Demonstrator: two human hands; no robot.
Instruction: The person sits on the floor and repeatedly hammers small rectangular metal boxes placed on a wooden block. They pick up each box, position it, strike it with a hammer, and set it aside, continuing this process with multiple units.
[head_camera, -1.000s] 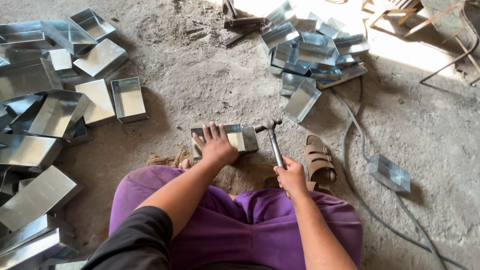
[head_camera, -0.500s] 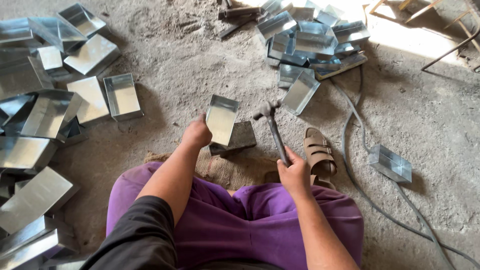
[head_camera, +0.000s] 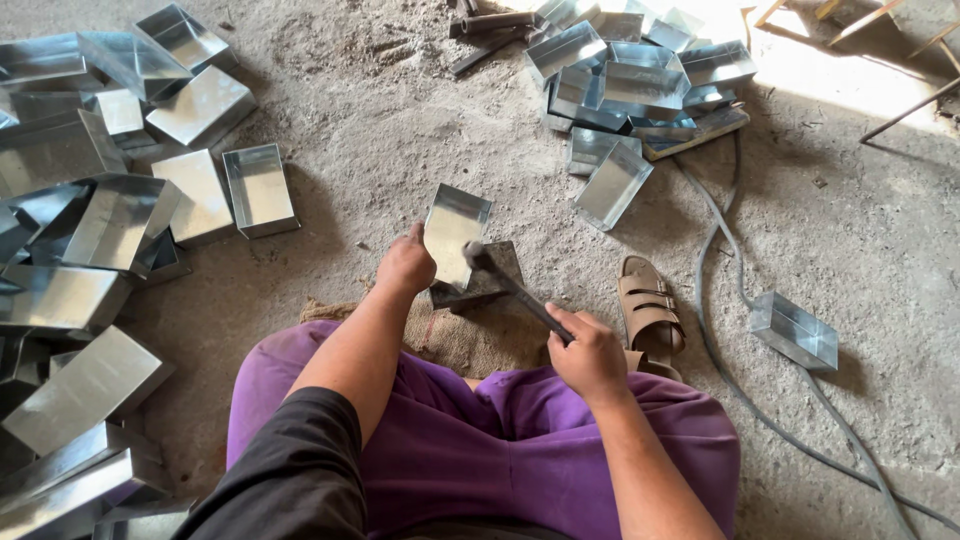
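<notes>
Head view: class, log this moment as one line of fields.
left hand: holds metal tray tilted on anvil block | right hand: grips hammer, head at tray edge

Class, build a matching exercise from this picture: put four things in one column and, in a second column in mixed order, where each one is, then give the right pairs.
Things
1. hammer
2. metal tray
3. sandal
4. lone metal box

Places
A. on the floor beside the grey hose, far right
B. gripped in the right hand
C. by the person's right knee
D. steadied by the left hand

Pairs: 1-B, 2-D, 3-C, 4-A
</notes>
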